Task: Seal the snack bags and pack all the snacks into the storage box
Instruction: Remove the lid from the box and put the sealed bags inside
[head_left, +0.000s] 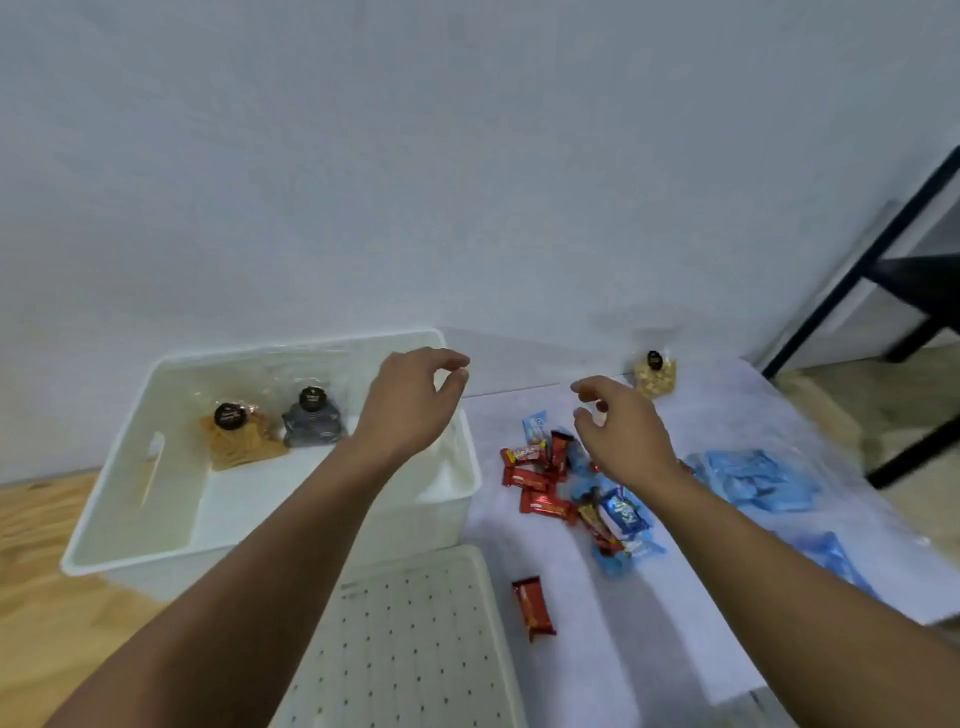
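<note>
Storage box: white, open, two sealed bags inside by far wall. Left hand above its right rim, fingers loosely curled, empty. Right hand likewise over candy pile. Peanut bag beyond, at cloth's far edge.

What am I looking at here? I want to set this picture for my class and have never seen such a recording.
There is no machine. One camera on a person's head looks down at two bare hands. The left hand hovers over a white storage box that holds two snack bags. The right hand reaches above a pile of small wrapped snacks on a white sheet. Both hands hold nothing. A third snack bag stands further back, and the perforated lid lies in front of the box.
</note>
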